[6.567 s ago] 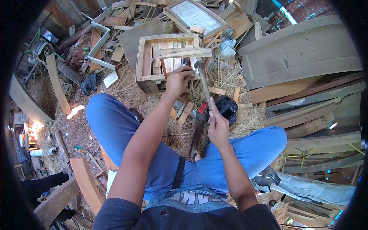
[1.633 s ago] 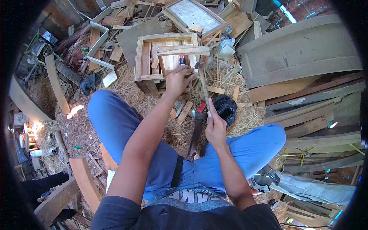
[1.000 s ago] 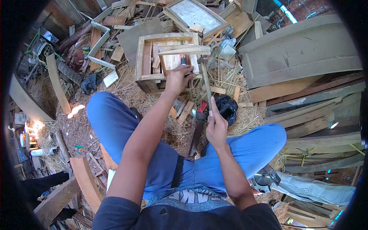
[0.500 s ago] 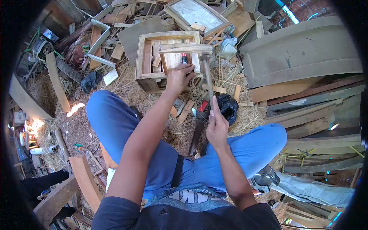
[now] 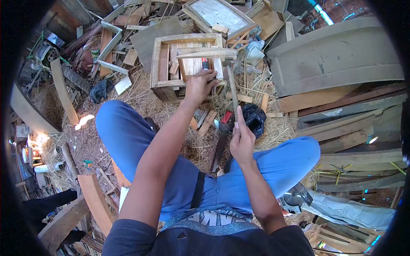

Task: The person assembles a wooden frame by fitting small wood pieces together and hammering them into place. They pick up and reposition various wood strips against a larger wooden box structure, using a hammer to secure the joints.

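In the head view my right hand (image 5: 242, 143) grips a hammer (image 5: 233, 91) by its wooden handle, index finger stretched along it. The hammer's head is up at the right end of a wooden bar (image 5: 207, 53). That bar lies across a box-like wooden frame (image 5: 156, 62) standing on the straw. My left hand (image 5: 198, 88) is closed at the near side of the frame, fingers curled; I cannot tell what they hold. Just beyond its fingers shows a red-and-black banded object (image 5: 205, 64), partly behind the bar.
Wood scraps and straw cover the ground around my crossed legs. A black plastic bag (image 5: 255, 121) and a hand saw (image 5: 219, 149) lie near my right hand. Large panels (image 5: 337, 59) and stacked boards (image 5: 350, 138) fill the right side. A circular saw (image 5: 294, 199) sits beside my right knee.
The hammer has shifted very slightly, its head a little blurred now. My left hand, the bar and the frame stay practically in place.
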`<control>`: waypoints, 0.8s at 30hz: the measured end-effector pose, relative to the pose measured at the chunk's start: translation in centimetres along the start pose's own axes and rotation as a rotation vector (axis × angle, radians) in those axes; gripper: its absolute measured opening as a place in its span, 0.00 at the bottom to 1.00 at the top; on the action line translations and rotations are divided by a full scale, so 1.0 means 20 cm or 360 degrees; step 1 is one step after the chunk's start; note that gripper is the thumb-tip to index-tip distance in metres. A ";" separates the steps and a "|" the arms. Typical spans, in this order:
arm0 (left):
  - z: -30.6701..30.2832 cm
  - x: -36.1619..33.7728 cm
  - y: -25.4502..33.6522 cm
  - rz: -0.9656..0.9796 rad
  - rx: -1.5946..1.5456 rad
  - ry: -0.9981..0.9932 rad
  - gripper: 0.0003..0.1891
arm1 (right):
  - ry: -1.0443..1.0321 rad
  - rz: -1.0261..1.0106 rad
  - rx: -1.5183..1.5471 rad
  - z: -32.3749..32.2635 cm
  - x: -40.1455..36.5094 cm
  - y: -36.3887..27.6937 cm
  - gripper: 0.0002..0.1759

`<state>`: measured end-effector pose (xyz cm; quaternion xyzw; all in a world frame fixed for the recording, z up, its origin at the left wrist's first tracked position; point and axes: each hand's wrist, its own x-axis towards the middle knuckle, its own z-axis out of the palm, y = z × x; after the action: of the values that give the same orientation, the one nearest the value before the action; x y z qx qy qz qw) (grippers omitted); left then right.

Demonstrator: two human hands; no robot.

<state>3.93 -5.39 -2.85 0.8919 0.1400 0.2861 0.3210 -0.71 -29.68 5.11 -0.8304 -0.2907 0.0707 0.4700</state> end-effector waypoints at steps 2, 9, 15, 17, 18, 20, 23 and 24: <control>-0.01 0.00 0.01 -0.0028 0.0003 -0.0035 0.18 | 0.0031 -0.0046 0.0006 0.01 0.00 0.01 0.36; -0.02 0.00 0.02 -0.0037 -0.0061 -0.0032 0.17 | -0.0054 -0.0025 -0.0091 0.01 -0.01 0.04 0.37; -0.02 0.01 0.03 -0.0065 -0.0067 -0.0029 0.18 | 0.0053 -0.0120 -0.0083 0.02 -0.01 0.03 0.37; -0.03 0.01 0.04 -0.0085 -0.0028 -0.0056 0.18 | 0.0074 -0.0145 -0.0111 0.02 0.00 0.03 0.37; -0.03 0.00 0.04 -0.0101 0.0009 -0.0083 0.18 | -0.0078 0.0035 -0.0115 0.02 0.01 0.03 0.37; -0.01 0.00 0.03 -0.0054 -0.0007 -0.0053 0.18 | -0.0214 0.0203 -0.0123 0.01 0.01 0.03 0.37; 0.00 0.01 0.00 -0.0010 0.0008 -0.0002 0.18 | -0.0072 0.0018 -0.0127 0.04 0.00 0.05 0.36; -0.01 0.01 0.00 -0.0008 -0.0012 0.0004 0.18 | -0.0002 -0.0064 -0.0109 0.04 0.01 0.04 0.36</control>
<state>4.00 -5.33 -2.67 0.8900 0.1416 0.2868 0.3250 -0.57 -29.37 4.00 -0.8399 -0.3099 0.0518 0.4426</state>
